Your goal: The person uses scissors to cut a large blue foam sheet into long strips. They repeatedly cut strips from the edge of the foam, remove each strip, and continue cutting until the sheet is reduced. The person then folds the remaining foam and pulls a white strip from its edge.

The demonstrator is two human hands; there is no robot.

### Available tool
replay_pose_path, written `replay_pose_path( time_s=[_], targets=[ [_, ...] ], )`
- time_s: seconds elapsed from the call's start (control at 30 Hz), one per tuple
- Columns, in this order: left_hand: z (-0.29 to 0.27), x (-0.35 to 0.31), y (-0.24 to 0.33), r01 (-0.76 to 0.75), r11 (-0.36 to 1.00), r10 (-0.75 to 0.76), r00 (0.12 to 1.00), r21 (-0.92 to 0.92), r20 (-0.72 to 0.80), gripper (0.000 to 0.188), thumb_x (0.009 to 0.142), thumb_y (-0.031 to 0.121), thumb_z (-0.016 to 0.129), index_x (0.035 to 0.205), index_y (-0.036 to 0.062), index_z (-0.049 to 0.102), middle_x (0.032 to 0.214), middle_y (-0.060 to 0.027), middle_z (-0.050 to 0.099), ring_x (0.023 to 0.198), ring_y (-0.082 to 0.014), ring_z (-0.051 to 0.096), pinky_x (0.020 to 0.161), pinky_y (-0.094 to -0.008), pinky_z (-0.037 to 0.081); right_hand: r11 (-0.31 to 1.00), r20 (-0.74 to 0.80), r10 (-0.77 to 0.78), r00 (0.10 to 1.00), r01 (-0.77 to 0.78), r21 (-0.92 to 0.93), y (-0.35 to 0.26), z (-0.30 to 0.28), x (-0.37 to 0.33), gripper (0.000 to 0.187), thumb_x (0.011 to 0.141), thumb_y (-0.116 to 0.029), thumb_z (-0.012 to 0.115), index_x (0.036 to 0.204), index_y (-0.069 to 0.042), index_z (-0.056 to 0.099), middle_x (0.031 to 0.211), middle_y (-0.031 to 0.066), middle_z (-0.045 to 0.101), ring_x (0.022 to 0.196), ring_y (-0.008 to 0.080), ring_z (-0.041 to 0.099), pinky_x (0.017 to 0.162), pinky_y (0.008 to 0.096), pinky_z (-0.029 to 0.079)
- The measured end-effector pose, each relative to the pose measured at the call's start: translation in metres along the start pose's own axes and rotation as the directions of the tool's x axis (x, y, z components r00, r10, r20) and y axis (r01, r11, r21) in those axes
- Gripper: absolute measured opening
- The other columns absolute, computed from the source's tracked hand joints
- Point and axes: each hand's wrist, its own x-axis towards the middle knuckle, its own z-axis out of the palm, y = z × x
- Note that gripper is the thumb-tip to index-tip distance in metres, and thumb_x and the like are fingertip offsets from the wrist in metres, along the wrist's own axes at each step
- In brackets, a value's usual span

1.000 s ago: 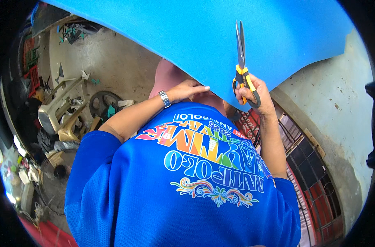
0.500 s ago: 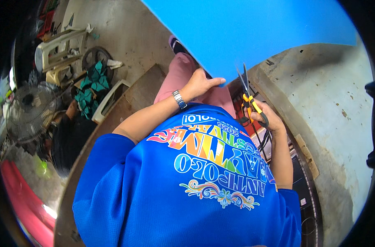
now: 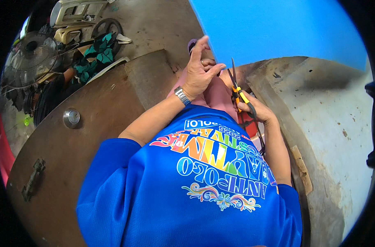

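A large bright blue sheet (image 3: 278, 33) spreads over the upper right, with its pointed corner toward me. At that corner is my left hand (image 3: 199, 72): the thumb tip is against the edge, the index finger is raised along the side and the other fingers are curled. My right hand (image 3: 259, 109) is closed round the handles of scissors (image 3: 239, 90), yellow and black with dark blades. The blades point away from me, slightly apart, and their tips overlap the sheet just right of the corner.
At my left is a brown board (image 3: 97, 111) bearing a round metal lock (image 3: 71, 118) and a latch (image 3: 33, 179). Beyond it are a fan (image 3: 31, 57), green cloth scraps (image 3: 99, 57), a black wheel (image 3: 107, 31) and a pale plastic chair (image 3: 78, 12). A worn ledge (image 3: 286, 119) runs along my right.
The sheet's corner and the scissors have shifted slightly up, and the scissor tips now overlap the sheet. My left index finger has lifted. The view has turned, showing more of the brown board.
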Motion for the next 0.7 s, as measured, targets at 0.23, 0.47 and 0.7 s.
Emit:
replay_pose_path(
  time_s=[0.23, 0.47, 0.7],
  targets=[
    [0.001, 0.000, 0.000, 0.060, 0.997, -0.059, 0.998, -0.054, 0.026, 0.065, 0.083, -0.005, 0.074, 0.141, 0.0055, 0.047, 0.128, -0.0066, 0.045, 0.084, -0.0087, 0.065, 0.072, -0.0214, 0.058, 0.999, -0.051, 0.008, 0.999, -0.010, -0.037, -0.019, 0.015, 0.012, 0.071, 0.087, -0.052, 0.067, 0.135, -0.004, 0.048, 0.102, 0.0064, 0.059, 0.093, 0.0148, 0.055, 0.082, 0.0295, 0.045],
    [0.045, -0.031, -0.013, 0.033, 0.991, -0.031, 0.999, -0.126, 0.020, 0.067, 0.084, -0.006, 0.072, 0.144, 0.0045, 0.043, 0.129, -0.0060, 0.044, 0.084, -0.0081, 0.065, 0.070, -0.0208, 0.056, 0.994, -0.138, -0.096, 0.986, 0.102, 0.036, 0.020, 0.008, -0.022, 0.054, 0.086, -0.047, 0.072, 0.109, -0.001, 0.057, 0.085, 0.0046, 0.060, 0.077, 0.0125, 0.058, 0.070, 0.0277, 0.048],
    [0.061, -0.030, -0.017, -0.012, 0.999, 0.013, 1.000, -0.032, 0.015, 0.076, 0.084, -0.003, 0.074, 0.149, 0.0072, 0.035, 0.130, -0.0083, 0.041, 0.092, -0.0128, 0.066, 0.079, -0.0242, 0.059, 0.992, -0.301, 0.067, 0.951, -0.029, 0.127, 0.031, 0.014, -0.040, 0.035, 0.083, -0.029, 0.080, 0.097, -0.004, 0.059, 0.071, 0.0012, 0.059, 0.056, 0.0087, 0.055, 0.049, 0.0247, 0.045]
  ],
)
